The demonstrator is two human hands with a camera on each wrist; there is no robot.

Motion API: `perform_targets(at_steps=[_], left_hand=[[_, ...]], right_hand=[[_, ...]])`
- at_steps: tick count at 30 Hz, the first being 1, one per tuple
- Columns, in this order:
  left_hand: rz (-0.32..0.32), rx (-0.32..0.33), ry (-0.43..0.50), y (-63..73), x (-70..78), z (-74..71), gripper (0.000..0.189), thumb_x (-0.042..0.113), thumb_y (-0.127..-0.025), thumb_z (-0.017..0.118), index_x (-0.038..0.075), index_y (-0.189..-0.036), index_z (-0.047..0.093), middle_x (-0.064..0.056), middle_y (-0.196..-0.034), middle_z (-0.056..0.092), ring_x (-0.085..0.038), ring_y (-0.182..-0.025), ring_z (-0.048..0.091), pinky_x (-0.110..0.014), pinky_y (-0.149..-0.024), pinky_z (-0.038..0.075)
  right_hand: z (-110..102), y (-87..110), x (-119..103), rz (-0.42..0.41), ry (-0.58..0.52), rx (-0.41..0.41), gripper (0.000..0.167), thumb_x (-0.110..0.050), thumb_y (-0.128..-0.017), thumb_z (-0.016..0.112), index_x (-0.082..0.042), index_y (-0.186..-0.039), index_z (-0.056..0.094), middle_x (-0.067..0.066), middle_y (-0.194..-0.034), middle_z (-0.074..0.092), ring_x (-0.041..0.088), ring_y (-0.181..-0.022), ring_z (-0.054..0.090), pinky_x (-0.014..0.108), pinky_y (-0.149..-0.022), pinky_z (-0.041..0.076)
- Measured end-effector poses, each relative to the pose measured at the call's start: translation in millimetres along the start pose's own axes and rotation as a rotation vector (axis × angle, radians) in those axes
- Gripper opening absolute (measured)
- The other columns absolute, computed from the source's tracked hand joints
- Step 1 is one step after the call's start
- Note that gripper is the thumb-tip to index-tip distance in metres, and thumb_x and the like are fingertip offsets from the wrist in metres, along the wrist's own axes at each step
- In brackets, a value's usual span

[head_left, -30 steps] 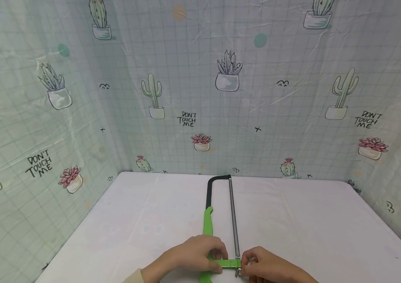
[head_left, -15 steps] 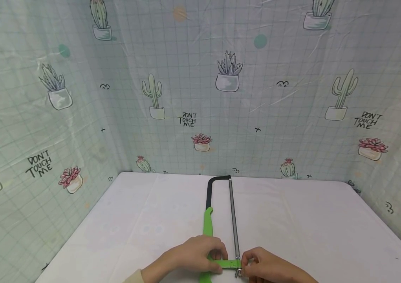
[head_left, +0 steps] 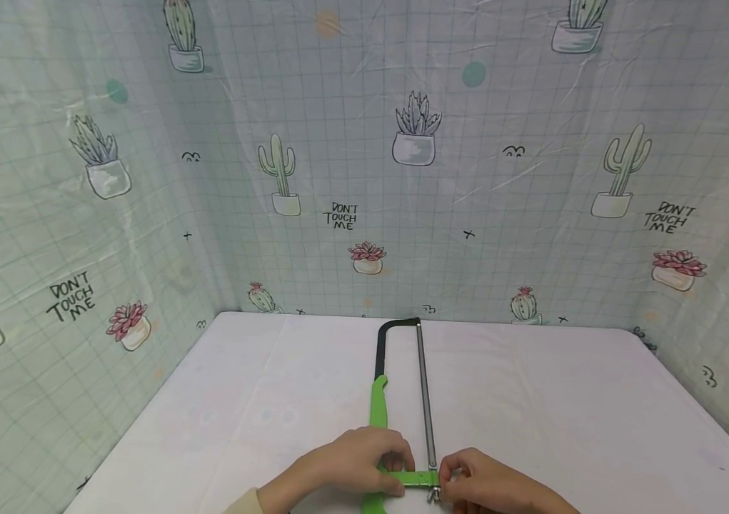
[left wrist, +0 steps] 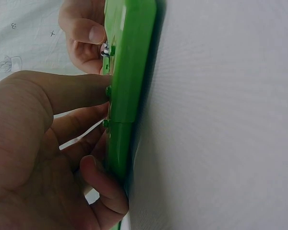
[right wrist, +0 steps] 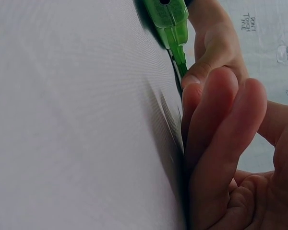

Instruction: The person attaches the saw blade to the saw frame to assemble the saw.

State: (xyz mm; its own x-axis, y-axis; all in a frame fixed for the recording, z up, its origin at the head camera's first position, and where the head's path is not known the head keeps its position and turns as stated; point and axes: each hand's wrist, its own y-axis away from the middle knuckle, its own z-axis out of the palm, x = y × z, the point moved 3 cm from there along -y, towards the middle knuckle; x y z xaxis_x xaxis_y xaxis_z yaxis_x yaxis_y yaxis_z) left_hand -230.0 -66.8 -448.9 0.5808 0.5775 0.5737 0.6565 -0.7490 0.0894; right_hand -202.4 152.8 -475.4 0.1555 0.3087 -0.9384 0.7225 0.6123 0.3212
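A hacksaw (head_left: pixel 378 403) with a green handle and a black front bow lies flat on the white table, its bow pointing away. The blade (head_left: pixel 426 400) runs along its right side to a green crosspiece (head_left: pixel 418 479). My left hand (head_left: pixel 364 460) grips the green frame, thumb and fingers over the near part. In the left wrist view the left hand's thumb presses on the green frame (left wrist: pixel 134 62). At the blade's near end sits a small metal wing nut (head_left: pixel 433 494). My right hand (head_left: pixel 486 482) pinches it between thumb and curled forefinger; the fingers partly hide it.
The white table (head_left: pixel 570 414) extends on both sides of the saw. A pale curtain (head_left: pixel 351 164) printed with a grid and potted cacti hangs behind it and at both sides.
The wing nut has turned slightly at the right hand's fingertips. The left hand and the hacksaw have stayed in place.
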Motion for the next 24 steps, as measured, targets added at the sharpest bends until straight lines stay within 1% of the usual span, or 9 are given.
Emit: perform_targets(at_steps=[12, 18, 20, 24], left_hand=[[-0.006, 0.001, -0.006, -1.1, 0.4, -0.6, 0.019, 0.030, -0.087, 0.081, 0.028, -0.105, 0.074, 0.024, -0.085, 0.062, 0.010, -0.077, 0.055, -0.015, -0.070, 0.046], [-0.005, -0.004, -0.002, -1.5, -0.4, 0.2, 0.020, 0.030, -0.087, 0.081, 0.027, -0.105, 0.074, 0.024, -0.085, 0.062, 0.010, -0.078, 0.055, -0.015, -0.070, 0.047], [-0.006, -0.007, -0.001, -1.4, -0.6, 0.6, 0.020, 0.030, -0.087, 0.080, 0.027, -0.105, 0.074, 0.024, -0.085, 0.062, 0.010, -0.078, 0.055, -0.015, -0.070, 0.047], [-0.007, -0.008, -0.004, -0.9, -0.9, 1.4, 0.019, 0.030, -0.087, 0.080, 0.028, -0.105, 0.074, 0.024, -0.085, 0.062, 0.010, -0.078, 0.055, -0.015, -0.071, 0.046]], right_hand=[[-2.0, 0.9, -1.4, 0.005, 0.031, 0.007, 0.013, -0.017, -0.087, 0.058, -0.008, -0.091, 0.066, -0.005, -0.059, 0.057, 0.003, -0.046, 0.040, 0.017, -0.044, 0.033], [-3.2, 0.2, -0.4, -0.003, 0.013, 0.001, 0.013, -0.017, -0.088, 0.058, -0.008, -0.091, 0.066, -0.006, -0.060, 0.056, 0.003, -0.048, 0.041, 0.018, -0.045, 0.033], [-3.5, 0.1, 0.1, -0.011, 0.009, -0.008, 0.014, -0.017, -0.088, 0.058, -0.006, -0.090, 0.066, -0.007, -0.061, 0.055, 0.003, -0.049, 0.042, 0.018, -0.046, 0.033], [-3.8, 0.2, 1.3, -0.028, 0.012, -0.023, 0.018, -0.015, -0.089, 0.058, 0.002, -0.091, 0.065, -0.007, -0.063, 0.054, 0.004, -0.050, 0.041, 0.020, -0.047, 0.034]])
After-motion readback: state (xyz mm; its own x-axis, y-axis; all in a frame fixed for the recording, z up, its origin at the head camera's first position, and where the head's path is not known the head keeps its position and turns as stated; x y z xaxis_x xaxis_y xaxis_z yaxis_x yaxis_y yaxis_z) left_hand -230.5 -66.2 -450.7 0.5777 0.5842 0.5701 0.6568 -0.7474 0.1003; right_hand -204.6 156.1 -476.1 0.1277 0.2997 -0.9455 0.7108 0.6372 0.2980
